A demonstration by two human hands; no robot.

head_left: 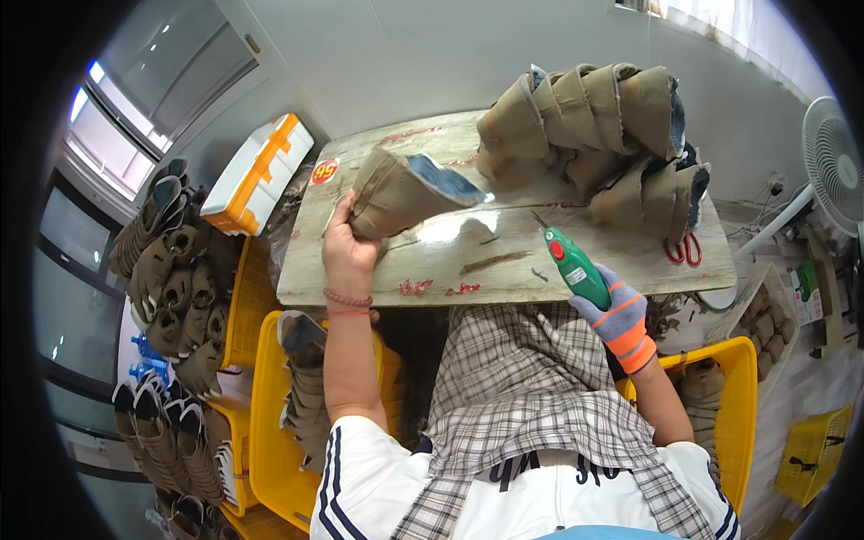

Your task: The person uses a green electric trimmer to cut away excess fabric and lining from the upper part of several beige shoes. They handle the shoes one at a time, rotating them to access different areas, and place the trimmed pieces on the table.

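Brown upper [391, 196]: one piece, shaped like a shoe upper, brown outside with blue lining; raised over the left half of the bench, its lined opening to the right, which I judged kept the edge turned toward the tool.
Left grip: my left hand [351, 250], bare, grasping the brown upper by its left end; the piece extended up and right from the palm, and I could not see all the fingers.
Green tool [576, 270]: one, handheld, red button, thin dark tip aimed up and left, apart from the brown upper.
Right grip: my right hand [619, 315], in a grey-and-orange glove, wrapped around the tool's lower end; I took the glove as protection near the tip.
Bench [414, 259]: pale, worn top, bearing a dark strip [495, 262] between the hands.
Stacked uppers [580, 117]: several, nested at the far right, presumably to save room and leave the front free.
Scissors [691, 250]: red handles, at the right edge, beside the stack.
Yellow crates [268, 432]: on both sides of the apron [504, 360], holding similar pieces, I supposed for easy reach.
Fan [832, 162]: white, far right, beyond the bench.
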